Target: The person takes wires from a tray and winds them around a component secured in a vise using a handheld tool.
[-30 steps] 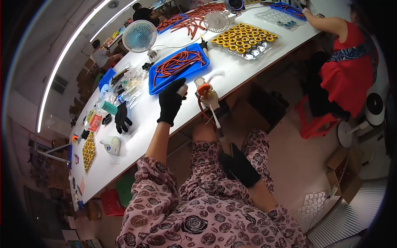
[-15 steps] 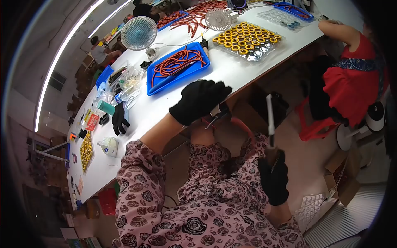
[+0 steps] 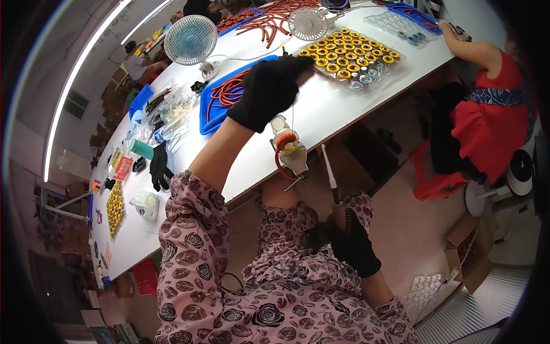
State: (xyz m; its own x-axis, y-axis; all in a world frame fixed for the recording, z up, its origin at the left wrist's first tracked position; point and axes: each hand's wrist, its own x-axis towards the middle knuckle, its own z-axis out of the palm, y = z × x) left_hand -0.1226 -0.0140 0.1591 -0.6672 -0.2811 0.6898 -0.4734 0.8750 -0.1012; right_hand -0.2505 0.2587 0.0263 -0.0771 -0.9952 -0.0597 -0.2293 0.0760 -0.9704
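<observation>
My left hand [image 3: 269, 92], in a black glove, is raised over the table with its fingers closed together. What they hold is hidden, but a thin dark line runs down from near it toward a ring core wound with orange-red wire [image 3: 285, 141]. This core sits in a pale clamp [image 3: 295, 159] at the table's front edge, with a loop of red wire hanging beside it. Low on the right, my gloved right hand [image 3: 354, 243] is wrapped round the handle of a slim tool with a white shaft [image 3: 330, 172], tilted with its tip up, apart from the core.
Behind my left hand lies a blue tray [image 3: 207, 109] of red wires. Yellow ring cores [image 3: 344, 54] fill a clear plastic tray farther right. Two small fans [image 3: 191, 40] stand at the back. A person in red [image 3: 492, 109] sits at right. A black glove [image 3: 160, 167] lies at left.
My left hand has risen up and away from the clamp, uncovering the wound core. My right hand has moved left with the tool, which now leans left near the table edge.
</observation>
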